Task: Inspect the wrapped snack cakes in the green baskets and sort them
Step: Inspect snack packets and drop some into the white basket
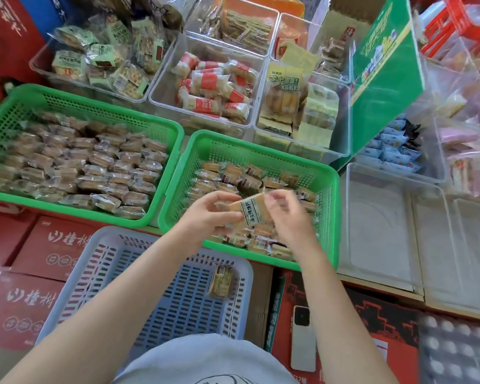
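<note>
both hands pinch one snack cake [247, 214] | label blurred (unreadable) | right green basket [331, 217] partly hidden

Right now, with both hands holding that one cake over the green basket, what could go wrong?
1. The held cake sits above the right green basket; if the left hand or right hand slips, it could drop among unchecked ones.
2. The blue basket holds only one cake, so sorted piles could be confused.
3. The phone could get knocked.
</note>
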Demonstrator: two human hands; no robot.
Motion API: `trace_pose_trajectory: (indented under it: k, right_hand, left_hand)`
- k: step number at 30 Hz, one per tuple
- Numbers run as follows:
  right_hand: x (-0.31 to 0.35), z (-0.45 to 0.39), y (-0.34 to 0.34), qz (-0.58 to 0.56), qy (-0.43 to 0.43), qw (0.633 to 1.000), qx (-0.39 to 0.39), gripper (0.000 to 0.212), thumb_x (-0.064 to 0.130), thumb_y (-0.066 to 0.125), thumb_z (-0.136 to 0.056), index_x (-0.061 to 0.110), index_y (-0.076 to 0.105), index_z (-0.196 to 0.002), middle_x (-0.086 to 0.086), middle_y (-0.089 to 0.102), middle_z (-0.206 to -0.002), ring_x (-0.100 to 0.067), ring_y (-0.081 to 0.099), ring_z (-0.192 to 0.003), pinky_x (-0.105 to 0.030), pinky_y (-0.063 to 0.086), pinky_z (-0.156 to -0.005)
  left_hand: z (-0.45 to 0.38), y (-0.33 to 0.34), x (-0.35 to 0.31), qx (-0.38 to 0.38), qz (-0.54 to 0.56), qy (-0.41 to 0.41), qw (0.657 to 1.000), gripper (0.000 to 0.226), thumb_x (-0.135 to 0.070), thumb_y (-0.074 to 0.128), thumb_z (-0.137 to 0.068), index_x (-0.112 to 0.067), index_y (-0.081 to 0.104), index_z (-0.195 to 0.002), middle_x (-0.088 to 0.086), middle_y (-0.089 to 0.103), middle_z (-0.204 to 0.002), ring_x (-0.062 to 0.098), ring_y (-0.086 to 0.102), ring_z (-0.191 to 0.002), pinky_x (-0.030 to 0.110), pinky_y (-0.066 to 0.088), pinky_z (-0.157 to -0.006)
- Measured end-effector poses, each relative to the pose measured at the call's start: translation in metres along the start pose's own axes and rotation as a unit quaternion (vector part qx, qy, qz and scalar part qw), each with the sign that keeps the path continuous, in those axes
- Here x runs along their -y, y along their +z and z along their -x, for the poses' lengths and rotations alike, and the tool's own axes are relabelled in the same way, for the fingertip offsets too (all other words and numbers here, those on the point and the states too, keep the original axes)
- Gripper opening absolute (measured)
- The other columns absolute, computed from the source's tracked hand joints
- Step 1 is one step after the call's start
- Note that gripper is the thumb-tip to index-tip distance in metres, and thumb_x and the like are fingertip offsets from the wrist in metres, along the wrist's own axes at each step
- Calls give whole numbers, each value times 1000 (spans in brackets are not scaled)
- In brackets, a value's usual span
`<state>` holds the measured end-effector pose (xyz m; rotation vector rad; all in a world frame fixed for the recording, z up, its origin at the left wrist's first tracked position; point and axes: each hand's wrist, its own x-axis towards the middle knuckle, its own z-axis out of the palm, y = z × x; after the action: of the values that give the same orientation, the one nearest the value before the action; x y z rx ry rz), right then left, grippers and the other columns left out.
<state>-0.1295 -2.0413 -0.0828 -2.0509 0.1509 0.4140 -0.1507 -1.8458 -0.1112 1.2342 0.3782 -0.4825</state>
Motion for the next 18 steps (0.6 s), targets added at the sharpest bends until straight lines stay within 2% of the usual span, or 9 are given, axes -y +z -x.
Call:
trace_pose_trajectory:
  k: [2, 5, 7, 9, 11, 12, 14, 15, 18]
  right_hand:
    - [-4, -19, 1, -27, 28, 996, 74, 23, 38, 60, -98, 22, 63, -114, 0, 70, -99, -12, 68, -76, -26, 51, -60]
    - [-17, -47, 5, -9, 38, 999, 26, 18, 32, 67, -94, 26, 63, -111, 5, 70, -100, -15, 67, -88, -31, 54, -71]
    - [-24, -64, 7, 8, 50, 998, -26, 23, 28, 67, -95, 25, 58, -115, 7, 65, -106, -11, 63, -94, -29, 52, -79]
    - [-30, -77, 9, 19, 46, 997, -56, 28, 23, 67, -94, 24, 56, -120, 7, 63, -110, -7, 60, -96, -23, 48, -78]
    - [-37, -87, 14, 56, 20, 997, -56, 27, 18, 69, -93, 23, 55, -116, 7, 63, -107, -4, 60, -92, -23, 48, -76]
    - [-40, -91, 18, 99, 4, 994, -49, 28, 17, 69, -92, 22, 53, -114, 6, 63, -105, -7, 60, -90, -25, 50, -76]
    - [-47, -98, 25, 214, -31, 976, -35, 28, 15, 68, -92, 21, 48, -112, 2, 62, -102, -15, 60, -87, -33, 53, -74]
    - [-50, -100, 28, 258, -52, 964, -26, 27, 14, 67, -92, 20, 48, -111, 0, 62, -102, -18, 60, -88, -35, 52, -74]
    - [-58, -106, 38, 324, -102, 941, 5, 25, 8, 63, -92, 16, 51, -112, -3, 62, -106, -23, 56, -98, -34, 45, -74]
  left_hand:
    - [-20, -1, 4, -19, -26, -2, 999, 39, -6, 78, -84, -20, 64, -117, 2, 73, -93, 18, 73, -83, 33, 62, -72]
    - [-51, -2, 10, -100, -193, 32, 976, 45, -18, 72, -92, -25, 54, -133, 0, 68, -120, 16, 68, -105, 37, 59, -87]
    - [-69, -5, 15, -120, -373, 83, 916, 50, -21, 63, -98, -21, 46, -146, -1, 56, -143, 16, 54, -129, 39, 47, -107]
    - [-84, -10, 23, -91, -552, 139, 817, 55, -25, 55, -102, -20, 38, -153, 0, 38, -160, 18, 32, -148, 40, 22, -123]
    - [-98, -20, 35, -33, -669, 132, 730, 59, -36, 44, -105, -23, 24, -159, -2, 17, -168, 17, 8, -156, 43, 1, -126]
    - [-102, -24, 41, -10, -706, 112, 699, 61, -42, 37, -106, -23, 17, -161, -3, 9, -169, 16, 0, -156, 45, -4, -125]
    - [-107, -32, 51, 12, -747, 88, 659, 64, -50, 25, -107, -22, 8, -162, -2, -1, -169, 16, -9, -155, 49, -6, -126]
    - [-108, -34, 53, 14, -755, 88, 650, 65, -52, 22, -107, -22, 5, -162, -3, -3, -169, 15, -12, -155, 50, -5, -125]
    - [-108, -37, 59, 1, -752, 102, 651, 65, -52, 20, -107, -22, 7, -162, -3, -3, -169, 15, -12, -155, 51, -5, -125]
